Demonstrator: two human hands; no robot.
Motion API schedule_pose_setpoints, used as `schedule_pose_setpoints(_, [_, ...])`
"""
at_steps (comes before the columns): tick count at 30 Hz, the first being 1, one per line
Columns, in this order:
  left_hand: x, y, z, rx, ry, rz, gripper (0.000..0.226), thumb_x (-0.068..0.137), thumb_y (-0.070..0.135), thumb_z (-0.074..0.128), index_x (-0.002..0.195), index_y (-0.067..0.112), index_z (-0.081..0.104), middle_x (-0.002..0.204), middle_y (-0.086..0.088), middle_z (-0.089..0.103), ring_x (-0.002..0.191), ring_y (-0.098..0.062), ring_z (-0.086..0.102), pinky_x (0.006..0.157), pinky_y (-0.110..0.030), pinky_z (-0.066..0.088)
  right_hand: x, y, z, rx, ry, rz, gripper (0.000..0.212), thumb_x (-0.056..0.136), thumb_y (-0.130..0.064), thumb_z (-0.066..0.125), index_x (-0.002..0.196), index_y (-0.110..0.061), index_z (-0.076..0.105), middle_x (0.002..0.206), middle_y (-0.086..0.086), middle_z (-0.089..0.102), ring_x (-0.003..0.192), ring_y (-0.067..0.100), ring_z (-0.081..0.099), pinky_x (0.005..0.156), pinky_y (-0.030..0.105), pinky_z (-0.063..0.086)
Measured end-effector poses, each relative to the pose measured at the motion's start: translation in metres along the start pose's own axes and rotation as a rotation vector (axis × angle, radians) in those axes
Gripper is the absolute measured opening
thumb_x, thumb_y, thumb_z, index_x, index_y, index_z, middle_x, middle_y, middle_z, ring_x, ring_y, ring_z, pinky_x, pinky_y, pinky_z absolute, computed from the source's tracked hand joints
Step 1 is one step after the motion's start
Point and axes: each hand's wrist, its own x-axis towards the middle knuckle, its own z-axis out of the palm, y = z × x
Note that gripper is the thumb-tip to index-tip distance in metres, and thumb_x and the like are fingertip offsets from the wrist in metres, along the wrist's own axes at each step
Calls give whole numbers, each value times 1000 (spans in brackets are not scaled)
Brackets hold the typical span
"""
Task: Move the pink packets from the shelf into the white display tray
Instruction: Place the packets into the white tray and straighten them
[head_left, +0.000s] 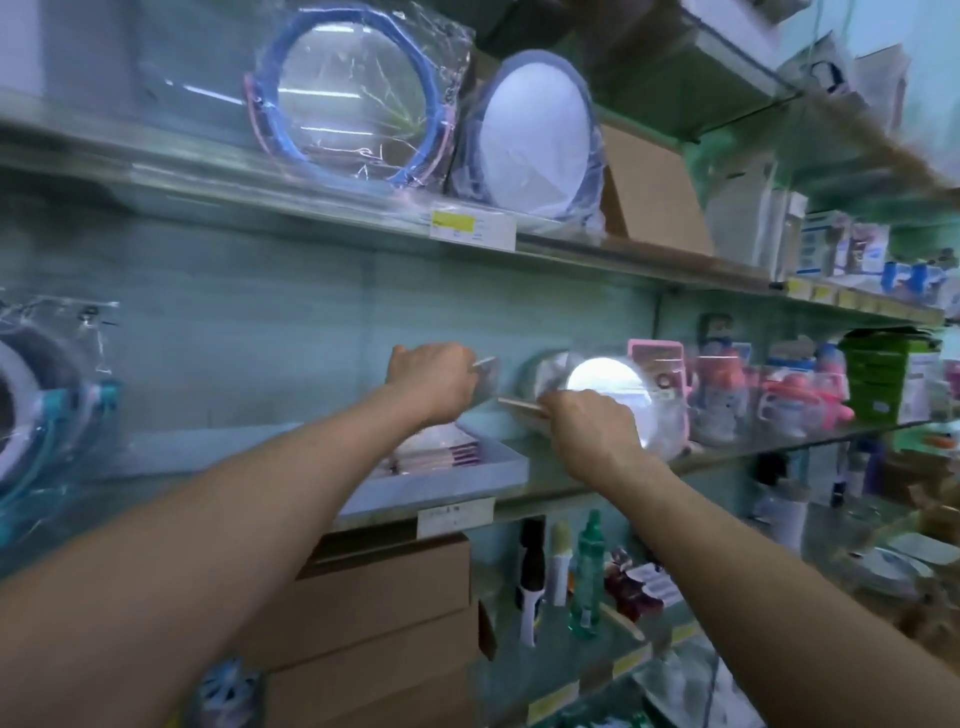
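Note:
A white display tray (470, 480) sits on the middle glass shelf, with several pink packets (441, 451) stacked flat inside it. My left hand (434, 379) is raised above the tray's back and grips a thin flat packet (487, 382) held upright. My right hand (592, 426) is just right of the tray and pinches another flat packet (522, 408) by its edge, tilted toward the tray. Both packets are blurred by motion, so their colour is hard to read.
A round white mirror (610, 389) in plastic wrap stands right behind my right hand, with pink bottles (789, 395) further right. Wrapped hoops (353, 98) lean on the shelf above. Cardboard boxes (384, 613) and bottles (584, 577) fill the shelf below.

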Motion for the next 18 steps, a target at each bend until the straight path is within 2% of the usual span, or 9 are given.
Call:
schedule_pose_setpoints(2, [10,-12,6,-136,-37,-126,21,95,24,40,83,15,55,103,-12,66,98,-32,60,76,-32,40,16,2,7,54,21,-63,34,90,-2,43,119,-14,56,112,13,64,104,34,60,78,34,44])
schedule_pose_setpoints(5, [22,-26,15,-324,-73,-292,22,90,18,44,72,12,55,80,-12,66,79,-32,65,69,-33,50,38,6,20,108,45,-146,34,88,-2,44,118,-15,55,110,12,65,100,33,61,72,32,42])
schedule_pose_setpoints(8, [22,-33,21,-425,-66,-429,30,92,13,45,62,14,49,68,-7,58,60,-25,57,55,-27,43,57,7,34,174,53,-228,31,87,0,44,113,-14,55,106,11,66,96,32,62,66,29,35])
schedule_pose_setpoints(12, [15,-43,26,-585,12,-612,19,94,12,48,78,7,58,83,-13,59,75,-25,54,64,-27,42,78,4,50,344,106,-324,22,88,-4,48,105,-14,57,102,10,62,93,32,61,65,29,33])
schedule_pose_setpoints(15, [5,-49,24,-696,78,-752,19,94,10,50,80,5,61,86,-15,61,66,-26,57,53,-24,43,88,-5,63,480,120,-373,21,90,-5,44,101,-16,59,99,10,56,88,34,60,63,31,34])
schedule_pose_setpoints(17, [-1,-53,22,-734,91,-836,17,94,11,51,81,6,61,88,-14,61,62,-23,56,50,-22,42,93,-12,67,557,103,-394,19,90,-8,45,99,-16,59,97,9,60,88,34,59,63,32,38])
schedule_pose_setpoints(18, [-4,-55,21,-755,95,-871,13,94,13,52,88,6,62,91,-14,62,63,-22,57,51,-23,42,95,-16,68,596,96,-393,18,90,-9,46,98,-16,60,97,8,63,88,33,59,64,33,41])
